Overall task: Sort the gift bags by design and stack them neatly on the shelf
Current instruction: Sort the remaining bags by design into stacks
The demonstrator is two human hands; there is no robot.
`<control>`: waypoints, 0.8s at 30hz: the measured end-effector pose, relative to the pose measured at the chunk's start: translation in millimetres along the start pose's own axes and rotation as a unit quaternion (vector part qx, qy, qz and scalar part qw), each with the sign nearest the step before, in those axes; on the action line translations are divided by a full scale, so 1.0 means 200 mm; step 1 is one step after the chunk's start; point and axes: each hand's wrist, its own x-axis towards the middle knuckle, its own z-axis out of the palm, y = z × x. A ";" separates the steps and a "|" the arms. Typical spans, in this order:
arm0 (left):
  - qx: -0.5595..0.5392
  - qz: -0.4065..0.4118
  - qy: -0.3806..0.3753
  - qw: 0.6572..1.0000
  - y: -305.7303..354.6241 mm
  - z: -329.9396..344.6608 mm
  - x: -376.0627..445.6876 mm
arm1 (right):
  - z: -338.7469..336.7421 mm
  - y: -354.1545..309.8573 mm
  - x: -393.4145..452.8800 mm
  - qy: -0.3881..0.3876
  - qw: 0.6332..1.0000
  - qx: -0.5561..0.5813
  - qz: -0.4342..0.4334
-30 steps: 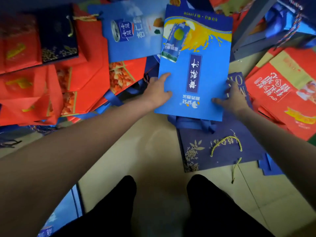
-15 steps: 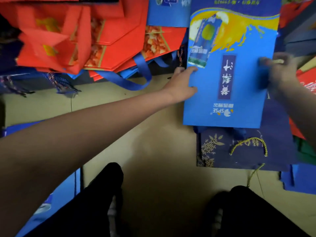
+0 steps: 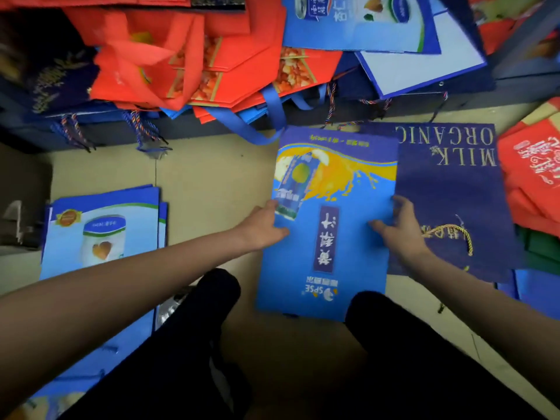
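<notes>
A flat blue gift bag with a yellow splash and a can print point(image 3: 333, 189) lies tilted over the floor in front of my knees. My left hand point(image 3: 263, 227) grips its left edge, thumb on top. My right hand point(image 3: 398, 230) grips its right edge the same way. Beside it on the right, partly under it, lies a navy "MILK ORGANIC" bag point(image 3: 454, 192) with a gold cord handle. A stack of blue bags with a tin print point(image 3: 103, 231) sits on the floor at the left.
Red bags point(image 3: 181, 56) and blue-and-white bags point(image 3: 363, 22) are heaped on the low dark shelf point(image 3: 515, 83) at the top. More red bags point(image 3: 530, 177) lie at the right. Bare floor point(image 3: 212, 183) shows in the middle. My legs fill the bottom.
Both hands have drawn the blue splash bag toward me, off the heap. The navy bag is now uncovered, and the stack of tin-print bags has come into view at the left.
</notes>
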 end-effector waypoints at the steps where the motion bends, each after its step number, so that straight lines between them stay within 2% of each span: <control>1: 0.005 -0.014 -0.003 1.000 -0.04 -0.01 -0.02 | 0.05 -0.01 -0.03 -0.014 1.000 -0.015 -0.002; 5: -0.013 -0.035 -0.021 0.999 -0.16 -0.12 -0.02 | 0.17 -0.11 0.00 -0.048 0.998 -0.019 -0.022; 7: 0.050 0.024 0.031 0.998 -0.19 -0.22 -0.01 | 0.17 -0.16 0.06 -0.028 0.999 -0.018 -0.012; 8: 0.109 0.079 0.101 0.986 -0.20 -0.27 0.00 | 0.16 -0.18 0.08 -0.015 1.000 -0.005 -0.002; 9: 0.164 0.153 0.200 0.954 -0.20 -0.33 0.00 | 0.16 -0.18 0.11 -0.007 1.000 0.008 0.008; 11: 0.229 0.269 0.390 0.850 -0.16 -0.49 -0.01 | 0.15 -0.21 0.15 0.005 0.999 0.039 0.025; 12: 0.243 0.279 0.449 0.814 -0.15 -0.56 0.01 | 0.14 -0.23 0.17 0.008 0.998 0.061 0.031; 13: 0.264 0.258 0.480 0.796 -0.14 -0.64 0.04 | 0.14 -0.26 0.18 0.012 0.996 0.086 0.032; 15: 0.309 0.164 0.437 0.829 -0.12 -0.75 0.08 | 0.13 -0.34 0.18 0.014 0.991 0.127 0.029; 18: 0.324 0.024 0.316 0.892 -0.11 -0.87 0.16 | 0.13 -0.50 0.17 -0.002 0.987 0.162 0.000; 20: 0.312 0.026 0.280 0.907 -0.13 -0.92 0.20 | 0.14 -0.60 0.14 -0.026 0.986 0.165 -0.028; 24: 0.252 0.125 0.254 0.925 -0.17 -1.04 0.22 | 0.17 -0.74 0.11 -0.079 0.980 0.173 -0.064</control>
